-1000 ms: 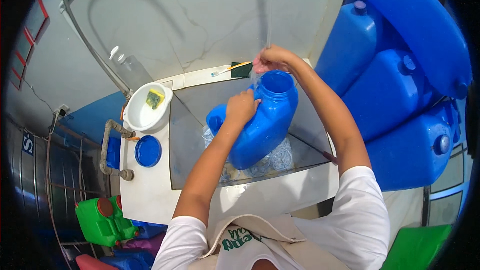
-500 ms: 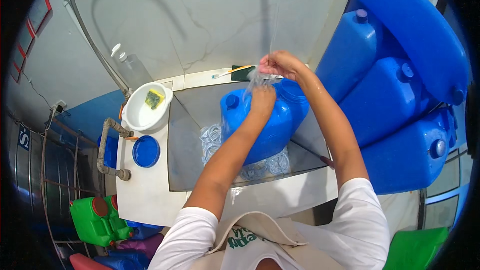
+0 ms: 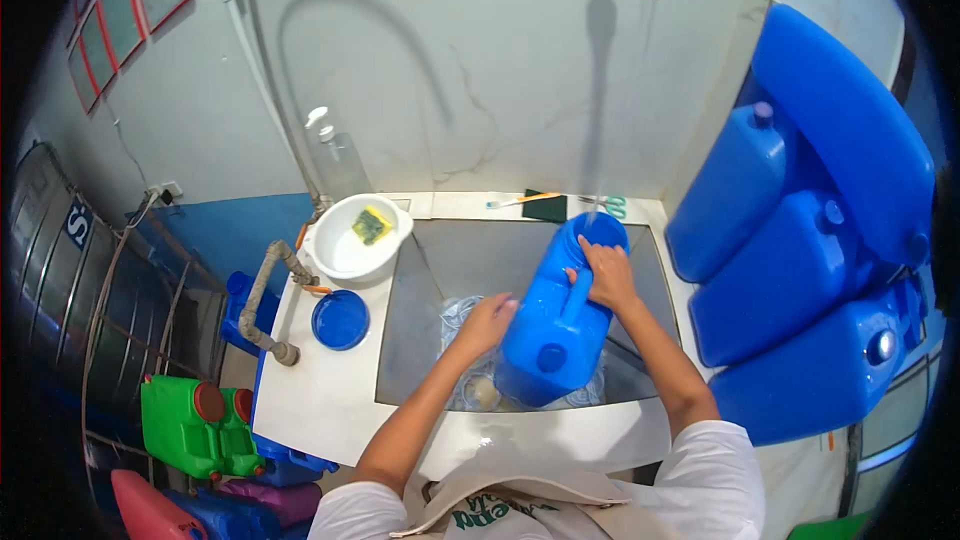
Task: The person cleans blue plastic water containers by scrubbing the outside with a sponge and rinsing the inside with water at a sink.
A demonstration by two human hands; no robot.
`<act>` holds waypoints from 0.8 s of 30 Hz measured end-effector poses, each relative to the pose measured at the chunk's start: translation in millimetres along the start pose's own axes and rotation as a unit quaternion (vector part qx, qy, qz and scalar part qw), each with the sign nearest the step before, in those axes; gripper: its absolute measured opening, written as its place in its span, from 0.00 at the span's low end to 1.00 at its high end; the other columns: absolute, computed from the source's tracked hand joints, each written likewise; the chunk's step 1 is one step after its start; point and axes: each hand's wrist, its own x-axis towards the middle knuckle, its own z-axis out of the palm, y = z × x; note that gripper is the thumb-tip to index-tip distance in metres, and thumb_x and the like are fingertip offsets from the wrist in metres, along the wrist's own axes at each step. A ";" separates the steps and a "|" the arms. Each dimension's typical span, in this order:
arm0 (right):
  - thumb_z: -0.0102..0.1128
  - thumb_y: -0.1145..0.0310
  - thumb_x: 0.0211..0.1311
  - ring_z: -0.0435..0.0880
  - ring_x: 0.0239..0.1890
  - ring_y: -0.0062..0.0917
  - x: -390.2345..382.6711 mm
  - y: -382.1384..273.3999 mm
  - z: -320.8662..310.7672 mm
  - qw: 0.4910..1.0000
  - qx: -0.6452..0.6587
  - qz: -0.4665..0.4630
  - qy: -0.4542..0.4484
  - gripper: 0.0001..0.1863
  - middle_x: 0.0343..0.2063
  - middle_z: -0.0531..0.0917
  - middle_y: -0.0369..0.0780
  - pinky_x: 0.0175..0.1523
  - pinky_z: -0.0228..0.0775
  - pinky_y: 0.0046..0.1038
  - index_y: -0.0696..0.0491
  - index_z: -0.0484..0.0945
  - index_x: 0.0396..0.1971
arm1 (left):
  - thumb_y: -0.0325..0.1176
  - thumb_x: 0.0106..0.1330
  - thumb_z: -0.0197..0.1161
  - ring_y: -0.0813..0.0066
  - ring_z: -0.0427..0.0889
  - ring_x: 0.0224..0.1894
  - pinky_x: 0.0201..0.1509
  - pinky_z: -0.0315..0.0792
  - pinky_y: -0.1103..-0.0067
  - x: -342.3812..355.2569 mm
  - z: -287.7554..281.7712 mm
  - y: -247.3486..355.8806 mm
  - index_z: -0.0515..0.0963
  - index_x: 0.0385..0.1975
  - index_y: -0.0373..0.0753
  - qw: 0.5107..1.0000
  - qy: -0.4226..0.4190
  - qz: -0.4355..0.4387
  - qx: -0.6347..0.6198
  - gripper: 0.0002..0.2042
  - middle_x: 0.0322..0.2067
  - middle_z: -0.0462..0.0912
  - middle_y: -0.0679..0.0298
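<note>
A blue plastic water jug (image 3: 548, 325) stands in the grey sink (image 3: 425, 250), with its wide mouth turned to the far side. A thin stream of water (image 3: 592, 185) falls to its open mouth. My right hand (image 3: 607, 278) grips the jug at the handle, fingers near the rim. My left hand (image 3: 487, 325) is beside the jug's left side, its fingers stretched out and holding nothing; whether the fingertips touch the jug I cannot tell. Pale blue coiled material (image 3: 458, 318) lies under and around the jug on the sink bottom.
Left of the sink are a white basin (image 3: 340, 258) holding a sponge (image 3: 371, 226), a round blue lid (image 3: 340, 320), a pipe (image 3: 257, 290) and a pump bottle (image 3: 338, 155). A toothbrush (image 3: 520, 200) and green-handled scissors (image 3: 613, 206) lie on the back ledge. Large blue jugs (image 3: 770, 280) crowd the right.
The jug has turned, its mouth now farther away and its small cap nearer me. My right hand has come down from the water onto the handle; my left has moved off the top to the left side.
</note>
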 end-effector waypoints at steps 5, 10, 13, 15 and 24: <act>0.62 0.59 0.42 0.77 0.27 0.34 57.7 -49.3 -12.2 0.999 -0.040 -0.010 0.004 0.29 0.24 0.77 0.42 0.32 0.62 0.34 0.56 0.74 0.47 | 0.49 0.67 0.44 0.66 0.71 0.53 0.55 0.64 0.75 -50.9 -45.5 -92.7 0.71 0.51 0.36 0.922 -0.011 -0.354 -0.159 0.24 0.47 0.76 0.58; 0.61 0.51 0.48 0.80 0.37 0.40 142.1 -55.9 -98.8 0.977 0.056 0.063 0.197 0.25 0.34 0.81 0.47 0.42 0.70 0.36 0.55 0.78 0.41 | 0.53 0.65 0.46 0.66 0.69 0.56 0.56 0.63 0.70 -57.9 -93.8 -126.8 0.67 0.54 0.35 0.843 0.121 -0.415 -0.320 0.27 0.53 0.71 0.55; 0.62 0.50 0.46 0.79 0.40 0.42 154.8 -17.6 -118.7 0.971 0.083 0.131 0.183 0.26 0.37 0.81 0.48 0.46 0.70 0.36 0.53 0.78 0.41 | 0.57 0.63 0.48 0.67 0.66 0.58 0.59 0.62 0.66 -46.9 -86.2 -84.0 0.65 0.56 0.37 0.766 0.080 -0.301 -0.563 0.31 0.57 0.67 0.56; 0.62 0.50 0.45 0.79 0.40 0.43 155.6 2.5 -116.8 0.977 0.074 0.163 0.115 0.25 0.36 0.81 0.48 0.45 0.70 0.37 0.51 0.79 0.40 | 0.57 0.63 0.48 0.66 0.68 0.57 0.60 0.62 0.65 -74.0 -61.4 -69.3 0.65 0.56 0.38 0.748 0.071 -0.304 -0.586 0.31 0.56 0.68 0.56; 0.55 0.53 0.46 0.79 0.38 0.48 148.1 10.8 -89.9 0.940 0.209 0.225 0.151 0.22 0.32 0.80 0.54 0.42 0.69 0.42 0.56 0.81 0.32 | 0.52 0.63 0.52 0.68 0.76 0.49 0.52 0.71 0.74 -108.5 -203.7 13.0 0.68 0.51 0.35 0.810 0.176 -0.237 -0.507 0.26 0.48 0.75 0.56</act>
